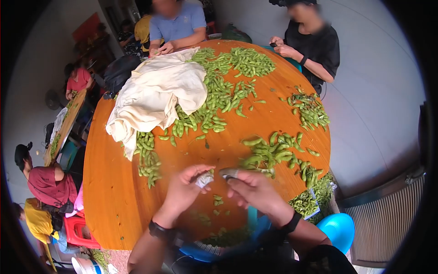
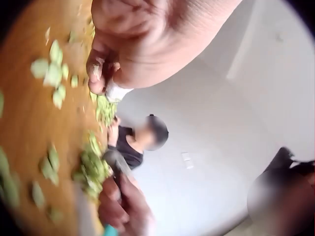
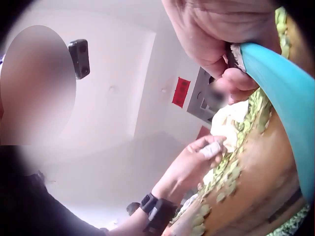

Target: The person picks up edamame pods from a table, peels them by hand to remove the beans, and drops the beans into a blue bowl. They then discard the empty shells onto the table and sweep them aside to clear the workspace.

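Observation:
My left hand point(image 1: 185, 182) is raised over the near part of the wooden table, its fingers curled and a white wrap point(image 2: 117, 93) round the thumb. A bit of green bean pod point(image 1: 211, 172) shows between its thumb and forefinger. My right hand point(image 1: 253, 189) is a short way to the right, apart from the left. Its fingers are curled, with a dark grey piece point(image 2: 117, 161) at the tips of thumb and forefinger; I cannot tell whether it is worn or held. Small green pods point(image 1: 218, 199) lie on the table beneath the hands.
Heaps of green pods point(image 1: 253, 61) cover much of the round table point(image 1: 109, 192), beside a cream cloth point(image 1: 157, 89). One seated person point(image 1: 315, 50) is at the far right, another point(image 1: 180, 27) across. A teal rim point(image 3: 280, 83) lies close by my right hand. A blue stool point(image 1: 337, 233) stands right.

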`<state>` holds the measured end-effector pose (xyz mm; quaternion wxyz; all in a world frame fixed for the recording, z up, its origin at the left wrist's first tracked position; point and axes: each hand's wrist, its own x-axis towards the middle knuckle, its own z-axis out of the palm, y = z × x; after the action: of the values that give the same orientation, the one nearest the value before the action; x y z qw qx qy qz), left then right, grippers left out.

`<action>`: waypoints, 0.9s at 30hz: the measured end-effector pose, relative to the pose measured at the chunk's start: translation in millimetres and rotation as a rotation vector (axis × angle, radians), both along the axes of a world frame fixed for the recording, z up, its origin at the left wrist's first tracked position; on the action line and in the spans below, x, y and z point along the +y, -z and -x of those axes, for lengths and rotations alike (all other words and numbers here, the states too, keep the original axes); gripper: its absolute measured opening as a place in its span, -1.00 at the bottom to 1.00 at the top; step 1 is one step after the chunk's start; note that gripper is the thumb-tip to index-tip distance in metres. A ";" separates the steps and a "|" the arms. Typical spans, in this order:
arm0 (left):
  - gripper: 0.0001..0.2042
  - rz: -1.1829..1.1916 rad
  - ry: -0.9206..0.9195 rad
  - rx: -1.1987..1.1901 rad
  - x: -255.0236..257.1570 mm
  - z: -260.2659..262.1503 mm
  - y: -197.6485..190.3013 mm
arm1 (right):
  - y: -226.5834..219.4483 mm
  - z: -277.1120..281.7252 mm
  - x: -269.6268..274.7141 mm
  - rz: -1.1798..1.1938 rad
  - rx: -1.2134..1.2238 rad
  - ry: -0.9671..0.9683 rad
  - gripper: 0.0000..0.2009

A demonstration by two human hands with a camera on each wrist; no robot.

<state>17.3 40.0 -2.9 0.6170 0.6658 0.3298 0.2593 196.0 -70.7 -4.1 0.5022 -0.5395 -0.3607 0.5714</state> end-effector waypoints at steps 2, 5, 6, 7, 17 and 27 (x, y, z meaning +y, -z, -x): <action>-0.70 -0.046 0.021 0.001 -5.7 -2.1 6.3 | 0.9 4.5 2.5 -0.008 0.041 -0.029 -0.78; -0.69 -0.126 0.042 -0.033 -7.8 -1.4 19.1 | 3.2 6.8 2.0 0.039 0.133 -0.008 -0.80; -0.69 -0.121 0.050 -0.036 -8.1 -1.4 21.3 | 5.4 7.1 1.6 0.039 0.132 -0.019 -0.81; -0.69 -0.236 0.072 -0.041 -8.8 -0.9 23.6 | 7.9 7.7 1.1 0.040 0.132 -0.032 -0.81; -0.67 -0.879 0.088 0.296 -17.6 -1.2 22.4 | 18.3 19.4 3.1 0.041 0.125 0.040 -0.86; -0.68 -0.809 0.041 0.149 -14.4 -3.9 29.5 | 17.6 24.9 8.8 0.022 0.233 0.122 -0.87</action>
<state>21.2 25.6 -32.4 0.2848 0.8781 0.2318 0.3069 171.1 -61.9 -21.8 0.5686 -0.4958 -0.2603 0.6025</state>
